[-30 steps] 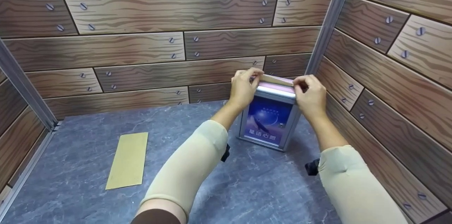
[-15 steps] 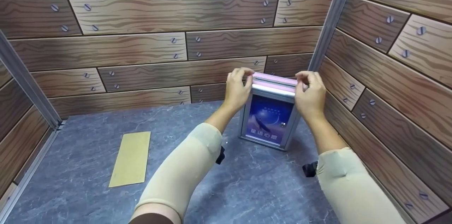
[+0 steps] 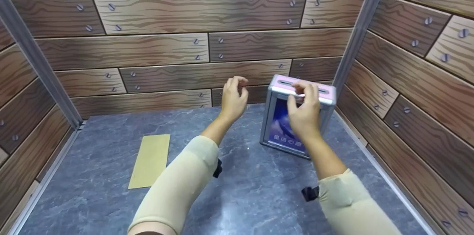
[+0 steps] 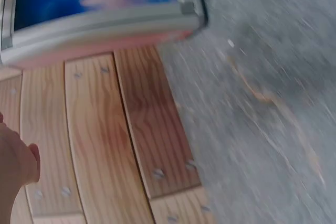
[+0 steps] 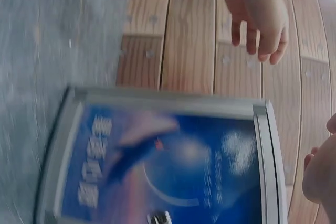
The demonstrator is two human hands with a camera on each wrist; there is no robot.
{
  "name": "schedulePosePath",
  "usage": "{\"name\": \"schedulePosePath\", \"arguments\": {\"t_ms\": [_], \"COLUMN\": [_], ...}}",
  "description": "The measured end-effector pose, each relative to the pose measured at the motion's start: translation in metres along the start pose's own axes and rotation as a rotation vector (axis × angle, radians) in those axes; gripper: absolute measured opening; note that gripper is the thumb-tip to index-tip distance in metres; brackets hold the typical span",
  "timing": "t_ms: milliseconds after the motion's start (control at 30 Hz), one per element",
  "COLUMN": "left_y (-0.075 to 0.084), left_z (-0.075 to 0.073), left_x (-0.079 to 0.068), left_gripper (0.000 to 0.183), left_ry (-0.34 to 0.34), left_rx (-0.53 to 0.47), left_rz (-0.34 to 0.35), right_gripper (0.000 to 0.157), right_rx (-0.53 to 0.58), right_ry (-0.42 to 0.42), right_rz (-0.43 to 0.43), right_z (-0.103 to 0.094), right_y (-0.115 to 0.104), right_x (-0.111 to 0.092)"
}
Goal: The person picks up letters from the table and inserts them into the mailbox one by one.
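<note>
A silver-framed box point(image 3: 269, 116) with a pink slotted top and a dark blue picture on its front stands upright at the right back of the table. My left hand point(image 3: 234, 102) is in the air to the left of the box, fingers loosely bent and holding nothing. In front of the box's upper part is my right hand point(image 3: 305, 112), its bent fingers and thumb apart with nothing between them. A flat yellow envelope-like paper point(image 3: 150, 161) lies on the table at the left. In the right wrist view, the box's picture front point(image 5: 173, 161) fills the lower part.
The grey marbled tabletop point(image 3: 251, 190) runs up to wood-patterned walls point(image 3: 166, 49) at the back and sides. Metal posts point(image 3: 364, 23) stand in the corners. A black wrist device point(image 3: 310, 193) sits at the right sleeve.
A brown paper edge showing at the slot a second ago went down out of sight into the box. Both hands then came off the top, the left moving left, the right forward of the box.
</note>
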State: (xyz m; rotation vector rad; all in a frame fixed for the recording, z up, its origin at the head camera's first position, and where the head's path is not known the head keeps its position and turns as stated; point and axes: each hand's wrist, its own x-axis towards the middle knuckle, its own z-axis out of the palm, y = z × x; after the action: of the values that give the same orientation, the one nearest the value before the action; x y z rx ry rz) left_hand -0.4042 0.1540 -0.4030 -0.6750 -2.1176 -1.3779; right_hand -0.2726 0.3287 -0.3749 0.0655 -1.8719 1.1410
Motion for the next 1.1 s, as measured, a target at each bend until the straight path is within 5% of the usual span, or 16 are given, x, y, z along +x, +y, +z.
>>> {"name": "schedulePosePath", "arguments": {"t_ms": [267, 533, 833, 1100], "left_y": [-0.051, -0.100, -0.163, -0.187], "left_z": [-0.044, -0.098, -0.181, -0.238], "left_x": [-0.008, -0.028, -0.058, -0.073], "left_gripper": [0.028, 0.040, 0.042, 0.041], "left_ry": [-0.025, -0.162, -0.288, -0.536], "left_rx": [-0.044, -0.251, -0.042, 0.050], "left_rz": [-0.052, -0.211, -0.362, -0.425], "right_gripper": [0.036, 0.045, 0.057, 0.061], "right_rx": [0.125, 0.304, 0.466, 0.498], "right_ry": [-0.100, -0.245, -0.435, -0.574], "right_rz": [0.089, 0.268, 0.471, 0.544], "right_z": [0.035, 0.056, 0.083, 0.115], "right_y": [0.001, 0.008, 0.019, 0.023], "right_x": [-0.033, -0.063, -0.097, -0.125]}}
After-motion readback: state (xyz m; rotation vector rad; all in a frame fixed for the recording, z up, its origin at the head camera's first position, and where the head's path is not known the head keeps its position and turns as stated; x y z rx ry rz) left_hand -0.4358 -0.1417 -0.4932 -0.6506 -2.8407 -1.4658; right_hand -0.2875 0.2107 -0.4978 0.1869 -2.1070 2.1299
